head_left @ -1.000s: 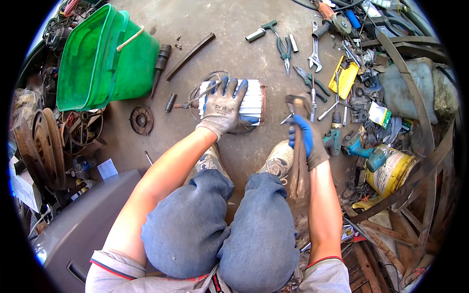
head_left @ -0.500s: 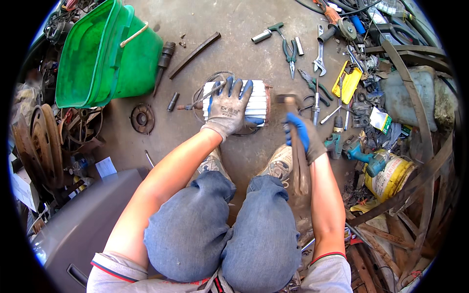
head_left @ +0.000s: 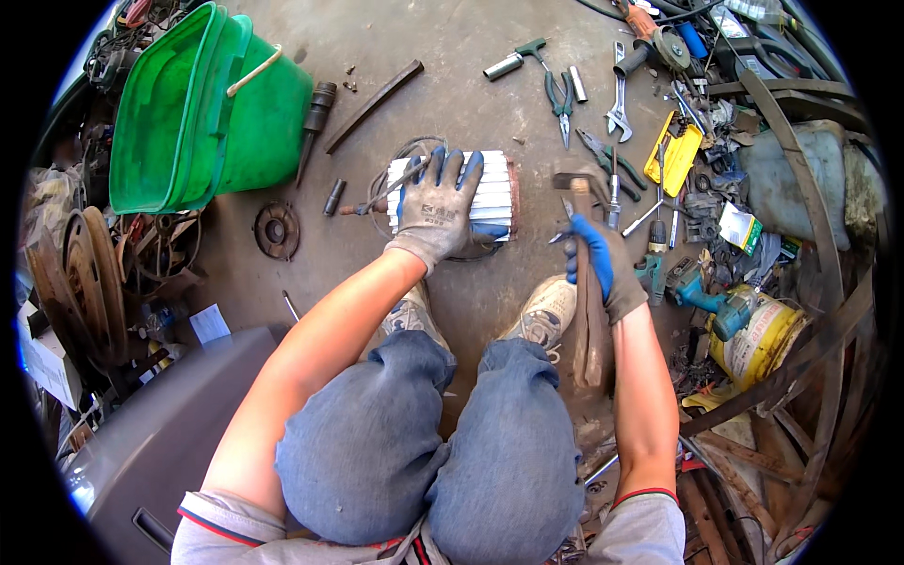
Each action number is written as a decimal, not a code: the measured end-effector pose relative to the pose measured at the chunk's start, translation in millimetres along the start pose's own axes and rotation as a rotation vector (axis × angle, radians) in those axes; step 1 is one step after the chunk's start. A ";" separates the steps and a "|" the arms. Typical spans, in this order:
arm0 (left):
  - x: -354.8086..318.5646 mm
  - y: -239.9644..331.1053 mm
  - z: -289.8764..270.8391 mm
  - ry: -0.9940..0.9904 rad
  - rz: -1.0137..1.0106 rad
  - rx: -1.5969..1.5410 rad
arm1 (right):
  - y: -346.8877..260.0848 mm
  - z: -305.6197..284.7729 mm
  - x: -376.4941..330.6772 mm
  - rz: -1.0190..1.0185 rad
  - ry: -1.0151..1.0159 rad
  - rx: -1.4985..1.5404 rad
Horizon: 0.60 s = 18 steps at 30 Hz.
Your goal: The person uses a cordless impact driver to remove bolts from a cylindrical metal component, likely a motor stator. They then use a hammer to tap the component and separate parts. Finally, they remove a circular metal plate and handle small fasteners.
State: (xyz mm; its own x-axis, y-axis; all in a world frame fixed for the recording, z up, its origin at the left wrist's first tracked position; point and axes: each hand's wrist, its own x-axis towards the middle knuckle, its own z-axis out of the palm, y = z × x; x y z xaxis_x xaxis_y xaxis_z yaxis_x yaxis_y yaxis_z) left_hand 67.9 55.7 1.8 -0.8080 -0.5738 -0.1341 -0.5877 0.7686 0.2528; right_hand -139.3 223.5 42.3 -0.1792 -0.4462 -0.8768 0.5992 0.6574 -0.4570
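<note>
A white finned metal casing (head_left: 494, 200) with a rusty rim lies on the ground ahead of my feet, thin wires looping at its left end. My left hand (head_left: 438, 209), in a grey and blue work glove, spans it from above, fingers over the far side and thumb along the near side. To the right, my gloved right hand (head_left: 605, 264) is closed round the wooden handle of a hammer (head_left: 589, 325), held apart from the casing with its dark head pointing away from me. A small pointed metal piece (head_left: 566, 205) shows beside that hand; whether I hold it cannot be told.
A green bucket (head_left: 264, 132) lies tipped at far left, near a rusty ring (head_left: 276, 231) and a dark metal bar (head_left: 375, 106). Pliers (head_left: 610, 162), an adjustable wrench (head_left: 619, 104) and a yellow case (head_left: 680, 155) lie right. Scrap strips and a cordless drill (head_left: 706, 297) crowd the right edge.
My right hand and the hammer have shifted a little to the right, away from the casing. The pointed metal piece now shows. My left hand stays on the casing.
</note>
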 end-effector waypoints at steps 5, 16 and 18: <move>-0.7 0.7 1.7 -0.008 -0.014 0.012 | -3.1 12.6 -4.6 0.034 -0.120 -0.086; 1.4 0.4 4.4 0.024 -0.003 0.003 | -12.5 -4.7 -6.6 -0.060 0.075 0.002; 5.7 0.7 3.3 0.037 -0.011 0.043 | -2.6 37.4 -19.4 -0.036 -0.035 -0.131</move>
State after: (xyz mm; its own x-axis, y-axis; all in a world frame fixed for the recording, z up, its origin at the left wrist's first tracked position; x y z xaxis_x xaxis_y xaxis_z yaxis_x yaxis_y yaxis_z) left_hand 62.8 53.9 -2.0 -0.7997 -0.5919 -0.1008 -0.5986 0.7730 0.2101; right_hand -108.2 207.7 66.1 -0.1699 -0.4899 -0.8550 0.4856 0.7134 -0.5053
